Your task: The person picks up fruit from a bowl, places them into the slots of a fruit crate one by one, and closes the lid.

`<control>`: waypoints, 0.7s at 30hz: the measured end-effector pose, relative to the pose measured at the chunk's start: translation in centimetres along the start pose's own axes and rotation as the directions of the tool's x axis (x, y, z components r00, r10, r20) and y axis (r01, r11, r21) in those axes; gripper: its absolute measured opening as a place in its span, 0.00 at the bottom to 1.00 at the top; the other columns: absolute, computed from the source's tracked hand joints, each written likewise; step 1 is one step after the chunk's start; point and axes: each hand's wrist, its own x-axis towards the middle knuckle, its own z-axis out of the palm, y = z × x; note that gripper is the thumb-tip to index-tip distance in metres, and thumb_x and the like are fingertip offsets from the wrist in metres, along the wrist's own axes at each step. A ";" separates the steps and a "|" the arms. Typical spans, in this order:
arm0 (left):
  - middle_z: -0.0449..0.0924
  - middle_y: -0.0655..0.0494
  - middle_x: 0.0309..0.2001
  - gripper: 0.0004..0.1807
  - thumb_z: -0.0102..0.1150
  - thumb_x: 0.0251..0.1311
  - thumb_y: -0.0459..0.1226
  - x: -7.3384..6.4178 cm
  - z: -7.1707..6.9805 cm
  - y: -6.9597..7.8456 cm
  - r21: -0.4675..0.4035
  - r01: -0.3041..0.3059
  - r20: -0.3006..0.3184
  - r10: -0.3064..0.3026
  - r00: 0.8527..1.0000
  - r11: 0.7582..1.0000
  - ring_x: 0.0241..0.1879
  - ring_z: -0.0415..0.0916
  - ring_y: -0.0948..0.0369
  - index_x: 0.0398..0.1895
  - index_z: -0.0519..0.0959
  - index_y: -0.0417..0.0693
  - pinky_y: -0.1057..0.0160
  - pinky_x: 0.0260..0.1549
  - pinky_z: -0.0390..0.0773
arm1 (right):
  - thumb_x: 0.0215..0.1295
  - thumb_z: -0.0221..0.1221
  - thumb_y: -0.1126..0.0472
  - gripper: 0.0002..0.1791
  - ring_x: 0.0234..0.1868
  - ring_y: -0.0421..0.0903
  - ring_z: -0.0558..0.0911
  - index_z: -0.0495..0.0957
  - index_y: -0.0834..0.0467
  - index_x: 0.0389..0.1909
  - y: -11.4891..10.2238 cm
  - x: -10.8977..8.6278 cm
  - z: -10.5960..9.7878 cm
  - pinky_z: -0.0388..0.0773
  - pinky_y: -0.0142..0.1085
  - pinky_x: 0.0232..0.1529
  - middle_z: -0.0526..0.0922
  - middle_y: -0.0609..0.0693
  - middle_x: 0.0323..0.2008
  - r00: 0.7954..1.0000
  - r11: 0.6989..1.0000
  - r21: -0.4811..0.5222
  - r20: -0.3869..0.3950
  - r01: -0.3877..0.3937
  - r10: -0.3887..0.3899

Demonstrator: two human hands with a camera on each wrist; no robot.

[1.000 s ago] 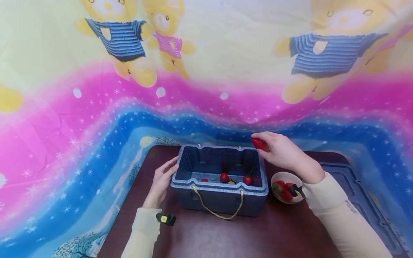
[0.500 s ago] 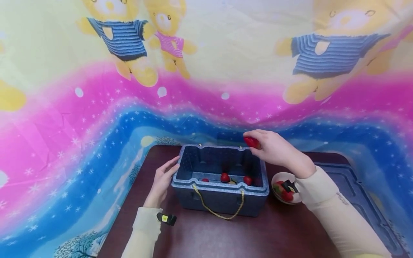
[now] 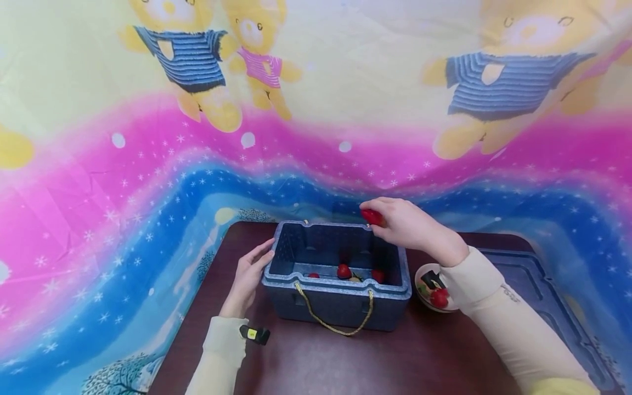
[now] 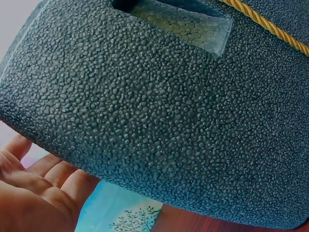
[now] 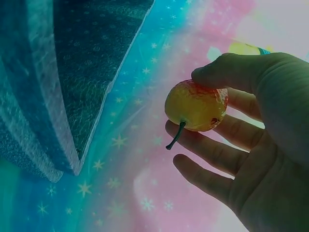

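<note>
My right hand pinches a red-and-yellow fruit with a dark stem between thumb and fingers. In the head view this fruit looks red and overlaps the back right rim of a dark grey foam box. Inside the box lie several red fruits, partly hidden by the front wall. My left hand rests against the box's left end with its fingers extended. In the left wrist view, its fingers reach behind the pebbled wall, and their tips are hidden.
A white bowl with red fruits stands right of the box, partly covered by my right sleeve. Beyond it lies a grey lid. A gold rope handle hangs at the box's front. A patterned cloth hangs behind the table.
My right hand has moved left with the fruit, from the box's back right corner to farther in along the back rim. The left hand and the box have stayed in place.
</note>
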 end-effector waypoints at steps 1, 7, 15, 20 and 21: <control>0.67 0.49 0.72 0.24 0.58 0.72 0.41 0.0 0.0 0.0 0.000 0.000 0.000 0.000 1.000 1.000 0.72 0.61 0.53 0.70 0.74 0.49 0.45 0.71 0.57 | 0.61 0.71 0.58 0.34 0.51 0.56 0.83 0.73 0.55 0.68 -0.1 0.1 0.0 0.83 0.52 0.48 0.80 0.58 0.59 1.000 1.000 -0.003 0.003 0.004 -0.004; 0.67 0.48 0.72 0.25 0.58 0.72 0.42 0.0 0.0 0.1 -0.006 0.000 0.002 0.000 1.000 1.000 0.72 0.62 0.53 0.70 0.74 0.49 0.46 0.71 0.59 | 0.62 0.70 0.57 0.34 0.50 0.55 0.83 0.72 0.55 0.69 -0.6 0.6 0.3 0.83 0.52 0.48 0.80 0.58 0.58 1.000 0.999 -0.025 0.020 0.019 -0.019; 0.67 0.49 0.72 0.25 0.59 0.72 0.41 0.0 0.0 0.1 -0.007 -0.010 0.002 0.010 1.000 1.000 0.73 0.60 0.52 0.70 0.74 0.48 0.44 0.72 0.54 | 0.63 0.69 0.57 0.31 0.49 0.55 0.83 0.73 0.55 0.68 -0.7 1.3 1.0 0.83 0.51 0.48 0.80 0.57 0.58 0.998 0.999 -0.015 0.044 0.050 -0.050; 0.67 0.49 0.72 0.25 0.59 0.72 0.42 0.0 0.0 -0.1 -0.004 -0.012 0.000 0.012 1.000 1.000 0.73 0.60 0.52 0.70 0.74 0.49 0.44 0.72 0.55 | 0.63 0.69 0.56 0.31 0.48 0.53 0.83 0.75 0.54 0.67 -0.8 1.7 1.6 0.83 0.49 0.48 0.81 0.56 0.58 0.995 0.998 -0.024 0.083 0.051 -0.049; 0.67 0.49 0.72 0.25 0.59 0.72 0.42 0.0 0.0 -0.1 -0.002 -0.013 0.000 0.013 1.000 1.000 0.73 0.60 0.52 0.70 0.74 0.49 0.44 0.72 0.55 | 0.63 0.69 0.56 0.30 0.48 0.53 0.84 0.75 0.54 0.66 -0.8 1.7 1.7 0.83 0.49 0.48 0.81 0.56 0.58 0.995 0.998 -0.030 0.092 0.053 -0.050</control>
